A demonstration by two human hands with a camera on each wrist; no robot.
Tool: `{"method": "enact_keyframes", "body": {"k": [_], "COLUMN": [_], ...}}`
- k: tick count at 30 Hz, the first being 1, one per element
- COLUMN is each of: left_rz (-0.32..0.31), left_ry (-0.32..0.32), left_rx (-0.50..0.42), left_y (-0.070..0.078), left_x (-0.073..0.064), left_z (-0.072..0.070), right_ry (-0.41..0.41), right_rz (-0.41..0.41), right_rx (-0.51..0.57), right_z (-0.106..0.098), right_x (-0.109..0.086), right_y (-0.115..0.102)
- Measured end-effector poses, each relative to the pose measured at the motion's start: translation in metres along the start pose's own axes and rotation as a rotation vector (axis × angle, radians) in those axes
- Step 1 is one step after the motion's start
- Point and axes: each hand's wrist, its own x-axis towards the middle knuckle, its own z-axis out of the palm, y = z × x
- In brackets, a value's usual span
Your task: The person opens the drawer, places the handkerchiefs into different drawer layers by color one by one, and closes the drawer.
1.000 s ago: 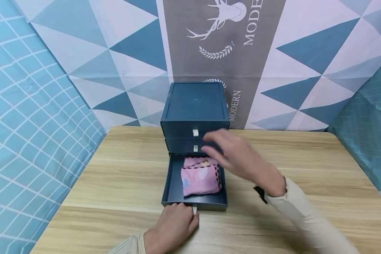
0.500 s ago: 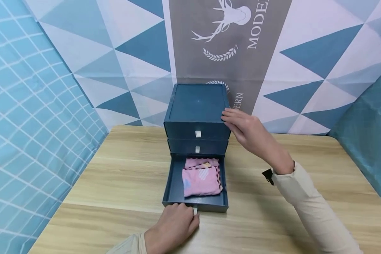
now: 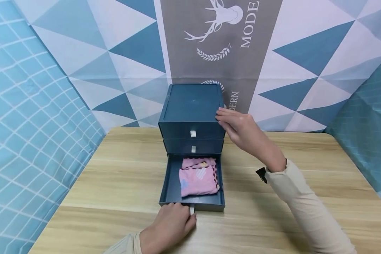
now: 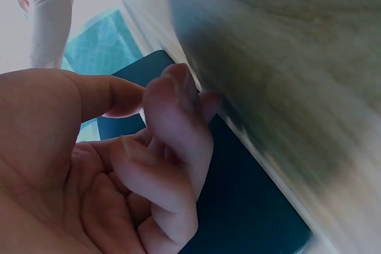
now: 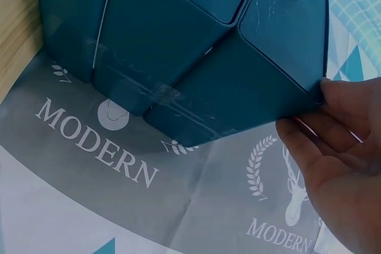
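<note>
A dark blue stack of drawers (image 3: 193, 102) stands at the back middle of the table, its bottom drawer (image 3: 171, 183) pulled out. Inside that drawer lies a folded pink cloth (image 3: 198, 181) with a dark checked border. My left hand (image 3: 168, 225) is at the drawer's front, fingers curled and thumb pinching the white pull tab (image 3: 192, 209); in the left wrist view the hand (image 4: 143, 147) largely hides the tab. My right hand (image 3: 241, 130) rests on the stack's upper right front corner. In the right wrist view its fingertips (image 5: 327, 90) touch that edge.
Two upper drawers, with white tabs (image 3: 193, 133), are pushed in. The wooden table (image 3: 120, 176) extends to both sides. A patterned cloth backdrop (image 3: 139, 46) hangs right behind the stack, with blue sheets (image 3: 35, 116) at the sides.
My right hand has come up from above the open drawer onto the stack's upper right corner and stays there. The left hand and pink cloth hold their places; the view shifts slightly.
</note>
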Motion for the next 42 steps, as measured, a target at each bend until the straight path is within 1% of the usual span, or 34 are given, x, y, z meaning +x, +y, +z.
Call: {"method": "enact_keyframes", "body": {"k": [10,12,15,18,21,28,33,42], "left_rz": [0.024,0.028,0.029,0.024,0.022,0.039,0.051,0.064], "left_ry": [0.043,0.064,0.085,0.095,0.113,0.186,0.207,0.237], "left_rx": [-0.033,-0.033,-0.056,-0.086,-0.097,-0.041,-0.001,0.018], "left_y": [-0.003,-0.004,-0.005,-0.006,-0.007,-0.009,-0.011,-0.012], "left_x": [-0.004,-0.003,0.001,0.004,0.007,0.013,0.017,0.025], "left_z": [-0.008,-0.01,-0.012,-0.013,-0.014,-0.014,-0.013,-0.011], "right_ry": [0.022,0.023,0.028,0.033,0.034,0.046,0.043,0.048], "right_rz": [0.004,0.004,-0.003,-0.01,-0.011,0.003,0.01,0.016], "right_rx": [0.013,0.013,0.014,0.015,0.022,0.04,0.041,0.04], "right_z": [0.002,0.002,0.002,0.001,0.002,0.003,0.004,0.005], "right_x": [0.0,0.0,0.001,0.002,0.003,0.001,0.002,-0.001], "right_y": [0.0,0.001,0.001,0.002,0.002,0.002,0.002,0.004]}}
